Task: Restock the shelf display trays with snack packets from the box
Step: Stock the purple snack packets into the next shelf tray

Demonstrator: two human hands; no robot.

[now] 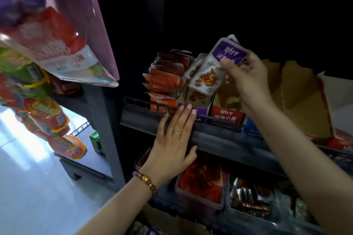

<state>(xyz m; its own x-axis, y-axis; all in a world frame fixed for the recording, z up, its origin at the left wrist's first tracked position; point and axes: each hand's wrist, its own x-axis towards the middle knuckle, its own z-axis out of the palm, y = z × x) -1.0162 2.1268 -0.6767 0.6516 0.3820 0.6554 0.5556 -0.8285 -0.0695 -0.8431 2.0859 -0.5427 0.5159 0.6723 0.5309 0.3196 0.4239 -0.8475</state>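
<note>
The left grip [174, 139] lies spread flat on the shelf [229, 139] front edge, fingertips [188, 108] touching the purple tray [200, 113]. Above that tray the right grip [246, 80] pinches a few purple packets [212, 70], lower ends at its mouth. Orange packets [166, 78] stand just left.

The right grip [246, 74] pinches a few purple-topped packets [215, 66] just above the purple tray [201, 114], which is partly filled. The left grip [175, 139] lies flat on the shelf [219, 135] edge, its fingertips [188, 108] touching that tray's front. Orange packets [166, 74] stand packed just to the left. An open cardboard box [298, 89] sits to the right. Bags [47, 44] hang at far left.
</note>
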